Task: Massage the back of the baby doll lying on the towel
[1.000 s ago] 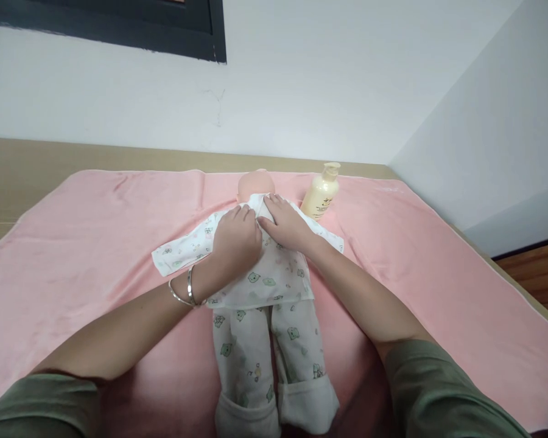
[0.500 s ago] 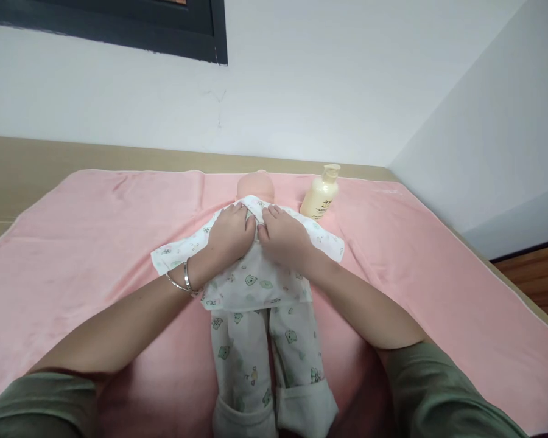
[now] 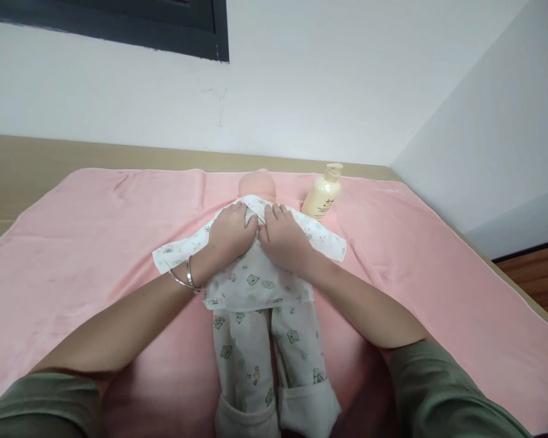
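A baby doll (image 3: pixel 257 185) lies stretched out on a pink cloth, its smooth bald head toward the wall. It wears a white printed top (image 3: pixel 256 286) with sleeves spread to both sides and matching trousers (image 3: pixel 249 359) with turned-up cuffs. My left hand (image 3: pixel 232 230) rests on the upper part of the top, fingers flat and pointing toward the head. Beside it my right hand (image 3: pixel 284 236) lies on the same area, fingers also extended. The two thumbs almost meet at the middle. Neither hand grips anything visible. Whether the doll faces up or down I cannot tell.
A pale yellow pump bottle (image 3: pixel 322 193) stands right of the doll's head. The pink cloth (image 3: pixel 95 243) covers most of the light wooden surface (image 3: pixel 27 164). Behind rises a white wall (image 3: pixel 301 79) with a dark frame (image 3: pixel 164 36); another wall stands at right.
Almost nothing differs: the view shifts slightly, and the fingers of my right hand are spread a little more. Both hands stay on the doll's top.
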`<control>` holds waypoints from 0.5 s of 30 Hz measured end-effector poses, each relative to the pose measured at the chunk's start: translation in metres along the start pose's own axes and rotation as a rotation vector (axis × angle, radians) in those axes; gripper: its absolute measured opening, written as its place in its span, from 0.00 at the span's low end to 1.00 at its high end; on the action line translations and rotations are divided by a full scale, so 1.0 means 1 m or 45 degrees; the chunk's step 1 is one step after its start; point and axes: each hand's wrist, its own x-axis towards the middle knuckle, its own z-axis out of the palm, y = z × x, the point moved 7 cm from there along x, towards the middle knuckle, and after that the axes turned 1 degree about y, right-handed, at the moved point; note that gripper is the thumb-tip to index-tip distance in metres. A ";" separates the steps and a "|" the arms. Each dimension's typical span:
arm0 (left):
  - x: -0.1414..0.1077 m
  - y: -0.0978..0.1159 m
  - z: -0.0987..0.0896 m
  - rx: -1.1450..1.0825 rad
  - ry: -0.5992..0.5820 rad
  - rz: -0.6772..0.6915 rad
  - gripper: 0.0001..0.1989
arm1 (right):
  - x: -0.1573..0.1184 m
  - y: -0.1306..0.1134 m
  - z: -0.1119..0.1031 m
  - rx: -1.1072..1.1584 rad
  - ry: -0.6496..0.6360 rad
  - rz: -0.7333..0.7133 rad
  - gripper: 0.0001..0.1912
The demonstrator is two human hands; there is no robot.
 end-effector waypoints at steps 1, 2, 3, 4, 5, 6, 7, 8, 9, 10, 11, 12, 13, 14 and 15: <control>0.002 -0.003 0.001 -0.025 -0.029 -0.033 0.11 | -0.005 -0.006 -0.001 -0.022 0.007 -0.018 0.29; 0.003 -0.004 0.002 -0.032 -0.045 -0.048 0.12 | -0.008 -0.010 -0.002 -0.035 0.008 -0.032 0.29; 0.003 -0.004 0.003 -0.019 -0.041 -0.043 0.13 | -0.010 -0.013 -0.002 -0.038 0.002 -0.045 0.29; 0.002 -0.003 0.003 0.014 -0.022 -0.015 0.13 | -0.009 -0.013 -0.003 -0.027 -0.006 -0.058 0.29; 0.001 0.001 0.003 0.061 0.005 0.031 0.14 | -0.007 -0.011 -0.002 -0.002 -0.014 -0.070 0.29; -0.002 0.005 0.003 0.110 0.035 0.083 0.15 | -0.003 -0.007 -0.002 0.034 -0.020 -0.073 0.28; -0.005 0.008 0.004 0.147 0.064 0.130 0.16 | 0.002 -0.001 -0.001 0.077 -0.026 -0.060 0.27; -0.008 0.012 0.005 0.168 0.091 0.170 0.16 | 0.008 0.006 0.000 0.127 -0.036 -0.028 0.26; -0.011 0.015 0.006 0.172 0.116 0.205 0.17 | 0.013 0.014 0.001 0.179 -0.049 0.021 0.25; -0.014 0.017 0.006 0.160 0.139 0.238 0.18 | 0.019 0.022 0.003 0.228 -0.061 0.071 0.24; -0.016 0.020 0.007 0.140 0.162 0.269 0.18 | 0.023 0.029 0.005 0.267 -0.071 0.108 0.23; -0.018 0.022 0.007 0.119 0.179 0.299 0.18 | 0.027 0.033 0.006 0.291 -0.074 0.124 0.23; -0.020 0.023 0.007 0.103 0.190 0.326 0.18 | 0.029 0.035 0.006 0.297 -0.071 0.124 0.22; -0.021 0.024 0.008 0.090 0.196 0.339 0.18 | 0.030 0.035 0.006 0.282 -0.064 0.113 0.22; -0.022 0.024 0.007 0.079 0.202 0.337 0.18 | 0.030 0.034 0.005 0.253 -0.055 0.096 0.22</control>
